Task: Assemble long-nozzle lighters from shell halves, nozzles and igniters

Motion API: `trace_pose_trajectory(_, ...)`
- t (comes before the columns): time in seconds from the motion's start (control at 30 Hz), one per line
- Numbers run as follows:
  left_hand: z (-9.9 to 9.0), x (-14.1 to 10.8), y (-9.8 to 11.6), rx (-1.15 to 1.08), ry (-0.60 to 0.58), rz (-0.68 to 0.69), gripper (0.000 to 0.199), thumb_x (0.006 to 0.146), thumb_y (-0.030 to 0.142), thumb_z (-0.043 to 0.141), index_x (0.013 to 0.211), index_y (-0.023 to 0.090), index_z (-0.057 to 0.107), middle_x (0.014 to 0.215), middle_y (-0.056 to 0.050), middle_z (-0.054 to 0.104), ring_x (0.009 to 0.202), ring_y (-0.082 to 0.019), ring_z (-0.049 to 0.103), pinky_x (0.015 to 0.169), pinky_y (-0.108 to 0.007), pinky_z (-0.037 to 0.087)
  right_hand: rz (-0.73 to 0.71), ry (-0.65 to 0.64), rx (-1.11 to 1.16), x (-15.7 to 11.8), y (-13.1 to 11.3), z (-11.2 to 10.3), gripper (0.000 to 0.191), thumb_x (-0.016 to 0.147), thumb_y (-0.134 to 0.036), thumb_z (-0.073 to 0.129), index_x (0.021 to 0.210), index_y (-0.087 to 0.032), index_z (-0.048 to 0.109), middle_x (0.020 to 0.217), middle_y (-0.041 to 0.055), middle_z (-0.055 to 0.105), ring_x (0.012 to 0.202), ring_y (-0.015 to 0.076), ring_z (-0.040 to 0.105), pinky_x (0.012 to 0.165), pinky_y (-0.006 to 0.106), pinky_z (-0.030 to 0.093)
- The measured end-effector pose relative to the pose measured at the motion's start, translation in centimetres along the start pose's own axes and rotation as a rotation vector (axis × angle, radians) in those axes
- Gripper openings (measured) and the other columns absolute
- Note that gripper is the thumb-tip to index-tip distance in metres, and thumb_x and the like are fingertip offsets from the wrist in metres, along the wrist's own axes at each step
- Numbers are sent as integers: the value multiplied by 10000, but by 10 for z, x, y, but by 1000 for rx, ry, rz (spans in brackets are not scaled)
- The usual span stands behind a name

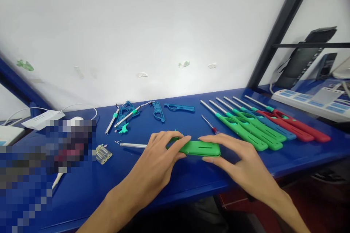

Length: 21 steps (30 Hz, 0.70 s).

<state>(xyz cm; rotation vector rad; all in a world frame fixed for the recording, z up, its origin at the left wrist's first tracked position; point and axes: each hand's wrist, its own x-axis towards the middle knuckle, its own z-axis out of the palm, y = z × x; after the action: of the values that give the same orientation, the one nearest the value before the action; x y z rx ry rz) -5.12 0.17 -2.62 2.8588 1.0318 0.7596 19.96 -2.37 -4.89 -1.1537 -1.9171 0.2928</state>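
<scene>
A long-nosed gas lighter with a green handle [202,147] lies level just above the blue table, its metal tube [133,145] pointing left. My left hand [161,158] is closed round the trigger end of the handle, covering where the tube joins it. At the butt end, my right hand [242,156] pinches the handle between thumb and fingers. A thin seam shows along the handle's near side. Past the tube's tip lie thin wire ends [117,142]. Behind my right hand is a small screwdriver [208,122] with a red handle, partly hidden.
Several lighters with green, blue and red handles [284,125] lie in a row at right. Blue half-shells [180,107], loose tubes [127,117] and a teal trigger piece [124,129] lie at the back. Clear fuel tanks [103,154] are left; a power strip [308,103] is far right.
</scene>
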Motion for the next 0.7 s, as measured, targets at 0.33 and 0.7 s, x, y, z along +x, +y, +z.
trace_pose_trajectory(0.33, -29, 12, 13, 77, -1, 64, 527, 1033, 29, 413, 1483, 303, 433, 1335, -68, 593, 1173, -247, 537, 987, -432, 462, 132, 290, 228, 0, -31, -2, 249, 860, -414, 809, 1098, -343, 787, 1099, -14, 809, 1002, 225, 771, 813, 268, 633)
trace_pose_trajectory(0.7, -28, -1, 16, 161, 2, 47, 829, 909, -80, 363, 1582, 400, 298, 1424, -31, 569, 1212, -228, 603, 991, -403, 544, 60, 331, 232, -6, -37, -6, 190, 888, -419, 794, 1070, -370, 768, 1025, -45, 808, 930, 193, 775, 796, 259, 623)
